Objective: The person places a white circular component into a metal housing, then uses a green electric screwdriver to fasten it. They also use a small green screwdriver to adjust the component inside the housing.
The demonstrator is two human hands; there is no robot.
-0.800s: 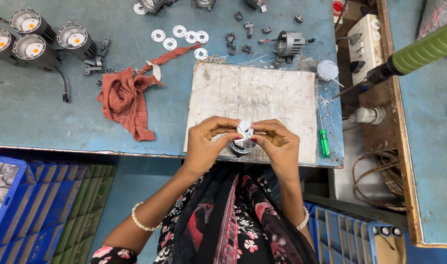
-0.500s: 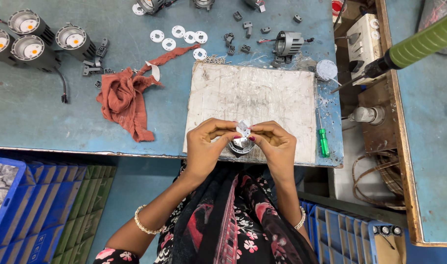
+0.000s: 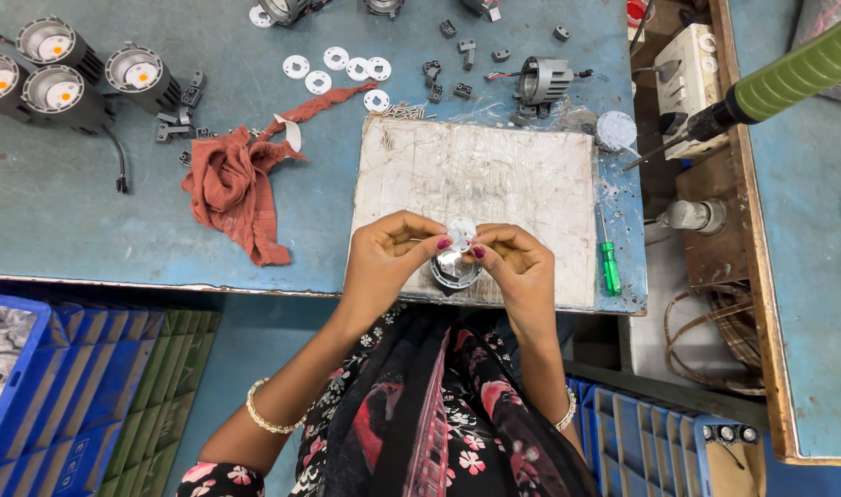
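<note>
Workshop bench: blue worktable (image 3: pixel 117 221), lamp housings (image 3: pixel 62 74), loose washers (image 3: pixel 338 69), screwdriver (image 3: pixel 609 262), parts crates (image 3: pixel 62 387).

Disc (image 3: pixel 461 229): white plastic, matt, translucent look | reflector housing (image 3: pixel 455 269): metal, glossy inside | work board (image 3: pixel 494 175): rough, scuffed, whitish coating | bench top (image 3: pixel 89 212): painted blue, worn and scratched | rag (image 3: pixel 236 179): rust-red cloth, crumpled, matt | screwdriver handle (image 3: pixel 610 268): green plastic, glossy | lamp bodies (image 3: pixel 71 78): dark matt metal.
</note>
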